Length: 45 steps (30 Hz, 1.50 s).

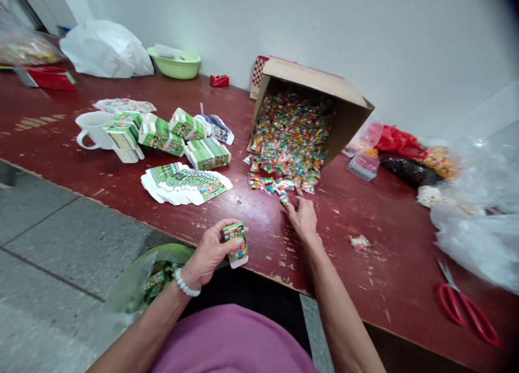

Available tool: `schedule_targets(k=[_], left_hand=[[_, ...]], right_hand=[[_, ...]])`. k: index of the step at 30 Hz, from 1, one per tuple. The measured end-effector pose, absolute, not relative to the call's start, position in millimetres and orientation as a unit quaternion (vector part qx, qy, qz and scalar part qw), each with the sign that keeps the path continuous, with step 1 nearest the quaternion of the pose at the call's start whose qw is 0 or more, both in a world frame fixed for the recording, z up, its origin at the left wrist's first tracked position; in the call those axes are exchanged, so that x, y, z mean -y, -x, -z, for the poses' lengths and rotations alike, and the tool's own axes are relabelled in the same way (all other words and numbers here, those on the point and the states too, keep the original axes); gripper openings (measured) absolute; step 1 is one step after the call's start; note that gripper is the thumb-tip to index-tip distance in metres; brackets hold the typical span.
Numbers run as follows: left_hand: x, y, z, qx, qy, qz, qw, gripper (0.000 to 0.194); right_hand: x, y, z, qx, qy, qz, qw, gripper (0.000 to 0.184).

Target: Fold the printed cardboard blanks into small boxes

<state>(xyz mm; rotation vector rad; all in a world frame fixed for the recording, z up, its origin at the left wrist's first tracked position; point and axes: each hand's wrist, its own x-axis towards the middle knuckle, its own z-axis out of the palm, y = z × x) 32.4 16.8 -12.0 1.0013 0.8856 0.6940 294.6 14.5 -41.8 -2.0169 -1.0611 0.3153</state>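
In my left hand [211, 250] is a small green printed carton [236, 246], gripped between thumb and fingers at the table's front edge. My right hand [302, 217] reaches forward over the table, its fingertips closed on a small candy packet [284, 199]. Just beyond those fingers, a heap of little wrapped candy packets [290, 140] spills from a cardboard box [316, 70] lying on its side. Left of the heap, flat green cartons [184, 184] lie fanned out. Bundled stacks of flat cartons [208, 153] are behind them.
A white mug [92, 131] stands at the left. Red-handled scissors [466, 308] and clear plastic bags [478, 238] lie at the right. One loose packet [359, 242] rests right of my forearm. Below the table edge, a lined green bin [133, 275] holds cartons. A green basin [176, 65] is at the back.
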Motion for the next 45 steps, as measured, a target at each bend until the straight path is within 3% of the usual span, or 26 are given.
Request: schedule_targets(k=[4, 6, 10, 13, 16, 22, 27, 38, 45], left_hand=[[-32, -13, 13, -0.457, -0.604, -0.308, 0.576, 0.057], [-36, -1, 10, -0.471, -0.648, -0.265, 0.537, 0.050], [-37, 13, 3, -0.489, -0.598, -0.240, 0.588, 0.032], [-32, 11, 4, -0.488, -0.484, -0.292, 0.665, 0.044], [-23, 7, 7, -0.463, -0.421, -0.325, 0.709, 0.056], [1, 5, 9, -0.352, -0.438, -0.222, 0.797, 0.057], [12, 0, 7, -0.291, -0.453, -0.126, 0.833, 0.048], [16, -1, -1, -0.279, -0.509, -0.130, 0.804, 0.042], [16, -2, 1, -0.291, -0.494, -0.123, 0.810, 0.052]], right_hand=[[-21, -306, 52, 0.408, 0.800, -0.152, 0.413, 0.024], [-15, -301, 52, 0.412, 0.781, -0.188, 0.430, 0.026], [13, -271, 42, 0.417, 0.716, -0.305, 0.470, 0.038], [40, -240, 27, 0.397, 0.622, -0.439, 0.512, 0.035], [61, -214, 13, 0.387, 0.555, -0.544, 0.496, 0.028], [67, -203, 2, 0.536, 0.565, -0.449, 0.438, 0.014], [58, -204, 6, 0.459, 0.546, -0.484, 0.506, 0.031], [59, -204, 6, 0.449, 0.555, -0.439, 0.546, 0.027], [57, -206, -1, 0.393, 0.559, -0.450, 0.575, 0.030]])
